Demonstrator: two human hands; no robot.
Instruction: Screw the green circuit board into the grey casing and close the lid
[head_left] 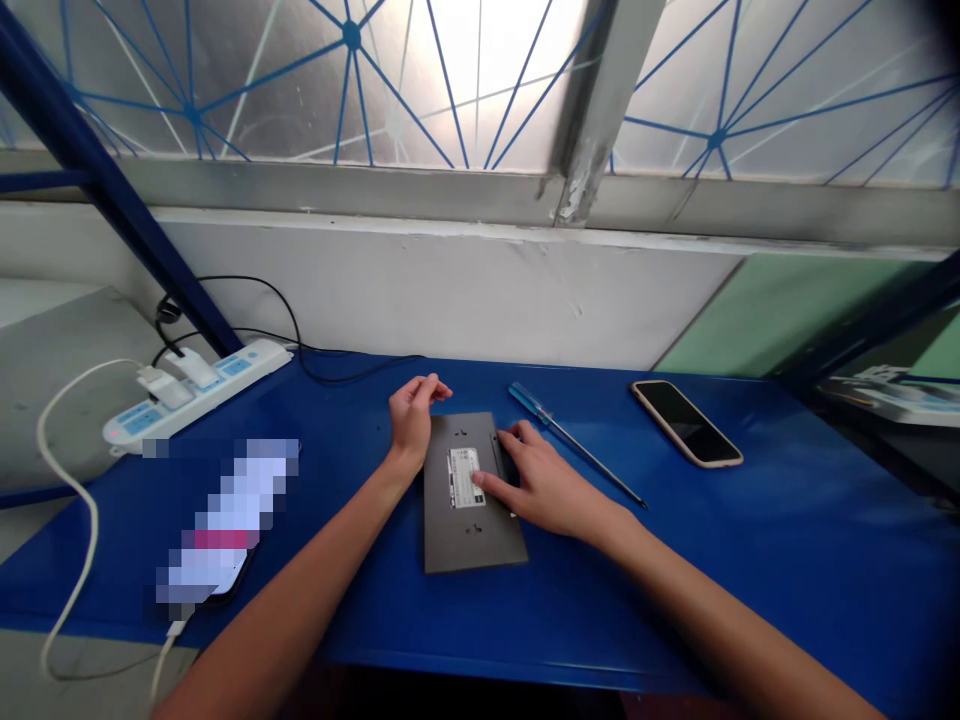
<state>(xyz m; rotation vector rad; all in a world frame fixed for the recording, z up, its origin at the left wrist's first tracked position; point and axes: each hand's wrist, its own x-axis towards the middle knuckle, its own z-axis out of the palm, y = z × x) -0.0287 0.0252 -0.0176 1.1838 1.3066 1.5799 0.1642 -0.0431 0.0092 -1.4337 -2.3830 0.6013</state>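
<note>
A flat dark grey electronic device (446, 540) lies on the blue desk. Its upward face carries a white printed label (465, 477) and two keyhole-like slots. My right hand (544, 480) grips its right edge, thumb across the label and fingers at the side. At the device's upper left edge, my left hand (414, 415) rests with its fingers curled together; what they hold, if anything, is hidden. Beyond my right hand lies a screwdriver (574, 445) with a clear blue handle, its tip pointing toward the lower right.
A dark-screened phone (686, 423) lies at the right. On the left, a lit phone (236, 520), partly blurred out, has a white charging cable (82, 490). A white power strip (202, 395) with plugs sits behind it. Black cable (300, 345) runs along the wall below the window.
</note>
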